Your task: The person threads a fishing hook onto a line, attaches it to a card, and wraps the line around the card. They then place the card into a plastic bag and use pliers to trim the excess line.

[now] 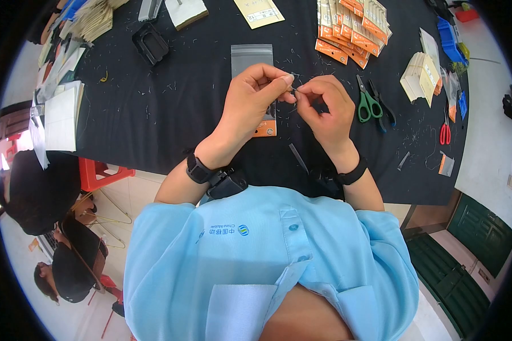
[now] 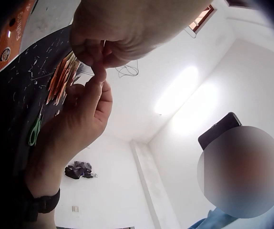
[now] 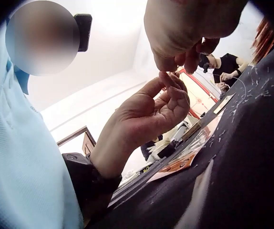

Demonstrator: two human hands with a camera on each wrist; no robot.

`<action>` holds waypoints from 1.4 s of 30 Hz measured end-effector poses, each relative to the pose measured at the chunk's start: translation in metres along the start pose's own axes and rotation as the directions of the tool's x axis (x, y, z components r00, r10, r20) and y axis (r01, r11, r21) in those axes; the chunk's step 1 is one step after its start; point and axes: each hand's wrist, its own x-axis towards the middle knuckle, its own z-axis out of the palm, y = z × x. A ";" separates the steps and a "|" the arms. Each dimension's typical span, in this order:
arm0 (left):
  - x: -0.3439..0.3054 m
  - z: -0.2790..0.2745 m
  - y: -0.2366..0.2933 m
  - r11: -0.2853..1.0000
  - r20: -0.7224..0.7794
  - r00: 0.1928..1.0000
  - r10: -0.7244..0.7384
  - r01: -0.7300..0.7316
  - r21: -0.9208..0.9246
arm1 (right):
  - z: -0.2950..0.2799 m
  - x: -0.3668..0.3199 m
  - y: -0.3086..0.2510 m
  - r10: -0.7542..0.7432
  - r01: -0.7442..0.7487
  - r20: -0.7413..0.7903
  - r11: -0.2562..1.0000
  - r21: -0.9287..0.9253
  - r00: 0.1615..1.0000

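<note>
My left hand (image 1: 242, 99) and right hand (image 1: 330, 111) meet fingertip to fingertip over the black-covered table. Both pinch a fine thread-like line between thumb and forefinger. Loops of this thin line (image 2: 138, 71) hang past the fingers in the left wrist view. What else may sit between the fingertips is hidden by them. Beneath the left hand lies a clear resealable bag (image 1: 251, 52) with an orange printed end (image 1: 266, 129). Green-handled scissors (image 1: 370, 109) lie to the right of the right hand, beside dark-handled pliers (image 1: 384, 107).
A pile of orange-ended packets (image 1: 355, 31) lies at the back right. A black plastic tray (image 1: 151, 44) and white card stack (image 1: 62, 119) are on the left. Red-handled scissors (image 1: 445, 133) lie far right. Clipped line bits dot the black cloth (image 1: 170, 125). Other people sit nearby.
</note>
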 end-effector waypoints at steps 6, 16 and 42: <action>0.000 0.000 -0.002 1.000 0.008 1.000 0.008 -0.007 -0.025 | 0.001 -0.002 0.001 0.020 -0.020 -0.002 1.000 0.015 1.000; 0.000 0.001 -0.001 1.000 0.002 1.000 -0.004 0.004 -0.029 | 0.000 -0.001 0.001 0.009 -0.010 0.012 1.000 0.009 1.000; 0.000 0.001 0.000 1.000 -0.002 1.000 -0.010 0.010 -0.002 | 0.001 -0.002 0.001 0.011 -0.011 0.000 1.000 0.007 1.000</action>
